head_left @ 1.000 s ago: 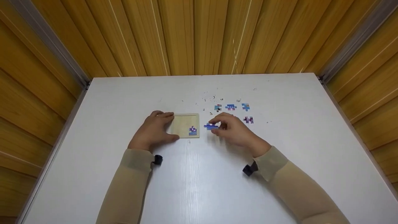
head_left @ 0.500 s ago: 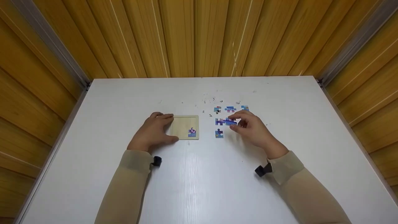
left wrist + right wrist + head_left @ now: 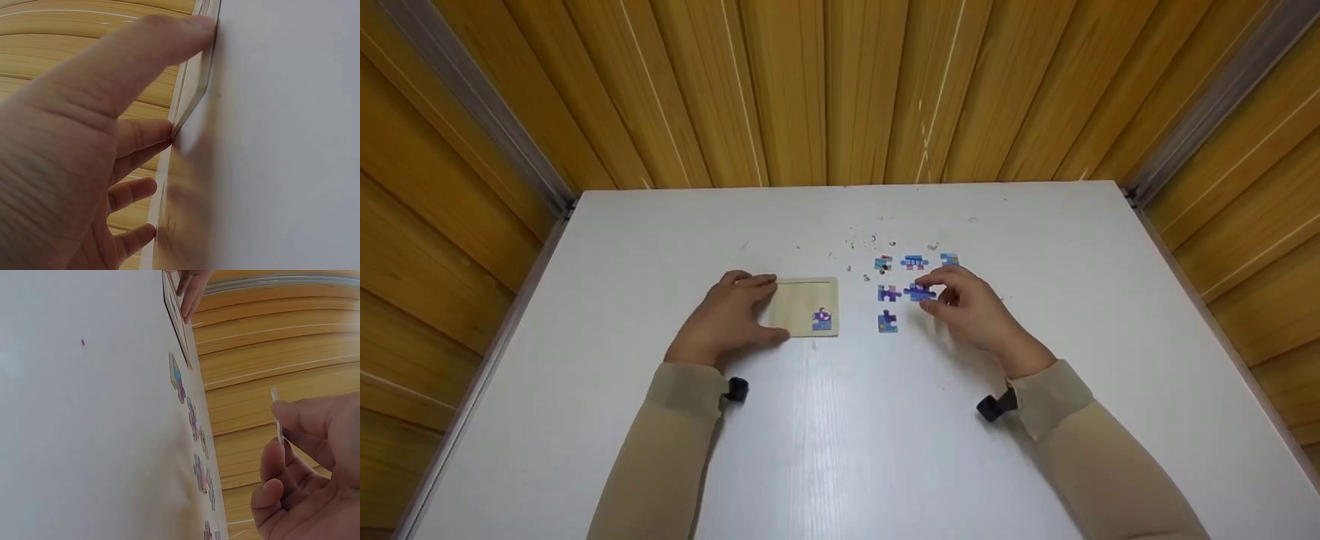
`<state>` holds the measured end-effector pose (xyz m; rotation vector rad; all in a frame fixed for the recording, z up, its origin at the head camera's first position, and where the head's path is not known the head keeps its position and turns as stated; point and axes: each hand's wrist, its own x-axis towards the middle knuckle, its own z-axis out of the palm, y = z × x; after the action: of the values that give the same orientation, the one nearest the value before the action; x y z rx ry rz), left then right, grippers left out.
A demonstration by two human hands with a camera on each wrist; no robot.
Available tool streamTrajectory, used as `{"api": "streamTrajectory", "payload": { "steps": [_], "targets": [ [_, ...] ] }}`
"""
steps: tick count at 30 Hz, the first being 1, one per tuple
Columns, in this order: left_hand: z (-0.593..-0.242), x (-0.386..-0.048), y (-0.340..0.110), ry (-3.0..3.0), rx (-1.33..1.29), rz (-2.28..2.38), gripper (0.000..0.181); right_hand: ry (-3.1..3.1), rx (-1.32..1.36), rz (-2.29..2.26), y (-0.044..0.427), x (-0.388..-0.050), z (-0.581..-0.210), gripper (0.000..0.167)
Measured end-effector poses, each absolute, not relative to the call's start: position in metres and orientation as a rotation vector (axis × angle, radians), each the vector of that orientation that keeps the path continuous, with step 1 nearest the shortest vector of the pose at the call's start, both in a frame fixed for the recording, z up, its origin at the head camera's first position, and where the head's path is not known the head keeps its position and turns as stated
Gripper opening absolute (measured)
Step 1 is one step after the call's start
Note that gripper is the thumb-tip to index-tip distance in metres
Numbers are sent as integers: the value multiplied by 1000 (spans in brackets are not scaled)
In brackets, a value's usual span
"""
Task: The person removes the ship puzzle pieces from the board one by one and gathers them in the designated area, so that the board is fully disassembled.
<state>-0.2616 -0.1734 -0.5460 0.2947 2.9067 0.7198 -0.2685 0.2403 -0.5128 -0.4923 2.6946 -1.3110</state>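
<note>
In the head view my left hand (image 3: 727, 315) holds the left side of a small square wooden puzzle tray (image 3: 791, 307). Its thumb lies at the near edge and a finger at the far edge; the left wrist view shows both touching the rim. One jigsaw piece (image 3: 822, 319) sits in the tray's near right corner. My right hand (image 3: 971, 311) pinches a jigsaw piece (image 3: 277, 417) between thumb and fingers, seen edge-on and above the table in the right wrist view. From the head it overlaps the loose pieces, so its outline is hard to tell.
Loose jigsaw pieces lie right of the tray: a near one (image 3: 888, 322), a purple one (image 3: 888, 293), two in the back row (image 3: 914, 262) (image 3: 883, 263), and one partly behind the right hand (image 3: 949, 259). Dark specks mark the white table (image 3: 825, 435). Wood-look panels (image 3: 840, 90) stand behind.
My right hand has moved right from beside the tray to over the loose pieces, still pinching its piece, and uncovered some near ones. In the last half second it barely moved. The left hand stays.
</note>
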Motion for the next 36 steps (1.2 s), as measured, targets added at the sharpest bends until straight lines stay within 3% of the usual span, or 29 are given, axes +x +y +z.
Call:
{"api": "streamTrajectory", "payload": {
  "steps": [36],
  "targets": [
    [-544,-261,-174,2889,300,730,100,2673,-438,-1167,239,-268,-529,33]
  ]
}}
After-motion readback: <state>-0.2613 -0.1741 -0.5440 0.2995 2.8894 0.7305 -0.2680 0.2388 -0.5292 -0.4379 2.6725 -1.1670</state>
